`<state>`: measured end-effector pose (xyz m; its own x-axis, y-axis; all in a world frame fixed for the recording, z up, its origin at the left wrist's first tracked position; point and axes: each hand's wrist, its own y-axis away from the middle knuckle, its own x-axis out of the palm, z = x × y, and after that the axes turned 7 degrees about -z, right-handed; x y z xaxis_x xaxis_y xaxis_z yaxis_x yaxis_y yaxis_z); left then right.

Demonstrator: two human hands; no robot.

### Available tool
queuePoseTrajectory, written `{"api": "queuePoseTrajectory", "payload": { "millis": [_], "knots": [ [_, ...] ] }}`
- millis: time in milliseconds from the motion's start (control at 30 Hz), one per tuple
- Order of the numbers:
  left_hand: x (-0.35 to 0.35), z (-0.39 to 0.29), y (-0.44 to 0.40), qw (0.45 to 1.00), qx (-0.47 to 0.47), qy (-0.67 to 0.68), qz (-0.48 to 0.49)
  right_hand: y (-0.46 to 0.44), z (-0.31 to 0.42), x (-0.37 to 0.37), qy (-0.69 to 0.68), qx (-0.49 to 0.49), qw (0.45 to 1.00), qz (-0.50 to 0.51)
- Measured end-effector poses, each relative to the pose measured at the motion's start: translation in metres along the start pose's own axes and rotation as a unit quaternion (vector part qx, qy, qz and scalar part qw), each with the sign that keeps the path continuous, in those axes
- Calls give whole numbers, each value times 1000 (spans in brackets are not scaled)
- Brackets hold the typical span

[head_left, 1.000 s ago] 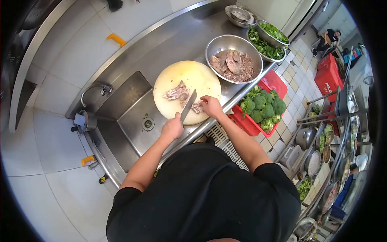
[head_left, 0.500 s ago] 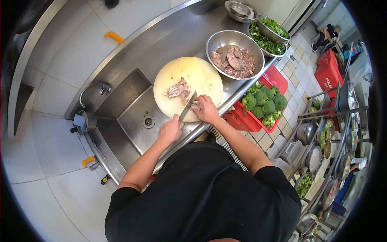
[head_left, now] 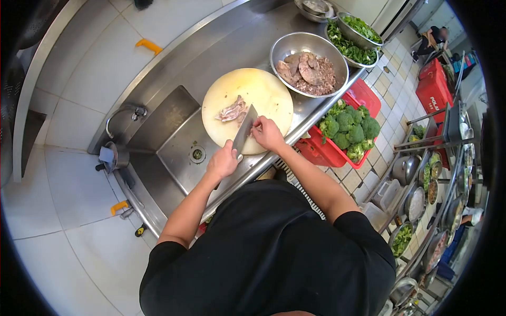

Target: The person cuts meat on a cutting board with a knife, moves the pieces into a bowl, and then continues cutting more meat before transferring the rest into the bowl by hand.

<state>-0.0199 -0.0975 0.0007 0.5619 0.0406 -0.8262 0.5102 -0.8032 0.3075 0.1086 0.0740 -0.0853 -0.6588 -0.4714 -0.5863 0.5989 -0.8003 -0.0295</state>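
My left hand [head_left: 222,161] is closed around the handle of a cleaver [head_left: 245,129], its wide blade lying over the near part of a round, pale cutting board [head_left: 219,90]. Just right of the blade, my right hand [head_left: 269,134] has its fingers curled together on a small piece of meat, mostly hidden by the fingers. Left of the blade lies a larger pale-pink piece of meat [head_left: 232,110]. Beyond the board, a steel bowl [head_left: 279,50] holds chopped meat [head_left: 322,79] with bigger slabs on top.
A steel sink [head_left: 182,160] with a tap [head_left: 138,111] is on the left. Bowls of leafy greens [head_left: 361,52] stand at the far right of the counter. Below its edge, a red crate [head_left: 319,150] holds broccoli [head_left: 348,129]. Racks with food bowls [head_left: 415,204] line the right; a person [head_left: 433,39] is farther back.
The cleaver blade has turned to show more of its flat side and shifted slightly upward. My right hand has moved slightly up, its fingers drawn closer together. My left hand still grips the handle.
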Motion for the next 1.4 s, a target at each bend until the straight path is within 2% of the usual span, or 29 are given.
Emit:
{"api": "queuePoseTrajectory", "payload": {
  "millis": [100, 200, 500, 600, 800, 1100, 1200, 1400],
  "knots": [
    [-6, -5, -2, 1000, 2, -22, 15, -11, 2, 3, -33, 56, 998, 13],
    [-13, -10, 0, 1000, 4, -24, 8, -13, 4, -4, -54, 71, 996, 17],
    [-23, -6, 26, 999, 16, -10, -42, 24, -5, -28, 62, -106, 992, -10],
    [-11, 3, 21, 997, -6, -69, 27, 30, -4, -25, 90, -111, 990, -14],
    [-14, 9, 7, 997, 22, -68, 29, 29, -10, -16, 68, -100, 992, -33],
    [-19, -22, 8, 999, 14, -42, 5, 20, -5, -24, 91, -98, 991, 26],
    [-14, -21, 9, 996, 13, -85, 25, 17, -2, -23, 61, -99, 993, 29],
    [-23, -21, 11, 994, 18, -97, 56, 10, 3, -25, 160, -111, 978, 73]
  ]
}}
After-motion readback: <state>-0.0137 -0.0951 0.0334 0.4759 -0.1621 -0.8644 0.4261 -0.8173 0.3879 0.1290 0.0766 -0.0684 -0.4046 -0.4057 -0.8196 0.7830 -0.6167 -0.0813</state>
